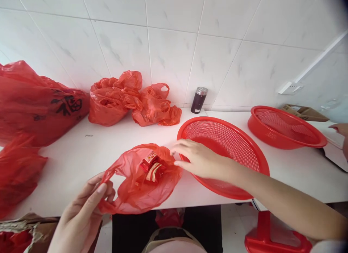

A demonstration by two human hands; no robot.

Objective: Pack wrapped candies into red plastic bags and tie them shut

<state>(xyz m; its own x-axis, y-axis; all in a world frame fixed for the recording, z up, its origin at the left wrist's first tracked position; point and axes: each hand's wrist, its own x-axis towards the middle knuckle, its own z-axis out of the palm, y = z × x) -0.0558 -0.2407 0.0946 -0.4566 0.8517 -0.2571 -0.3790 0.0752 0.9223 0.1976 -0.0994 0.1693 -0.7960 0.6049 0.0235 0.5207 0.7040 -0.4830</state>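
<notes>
Head view: left hand (81, 213) and right hand (195, 159) both grip red bag (141, 180) open

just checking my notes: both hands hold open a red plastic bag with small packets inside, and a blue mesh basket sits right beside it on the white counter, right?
Not quite: the mesh basket beside the bag is red, not blue. The head view shows it. The rest stands: the left hand and right hand hold open the red plastic bag with small packets inside, on the white counter.
</notes>
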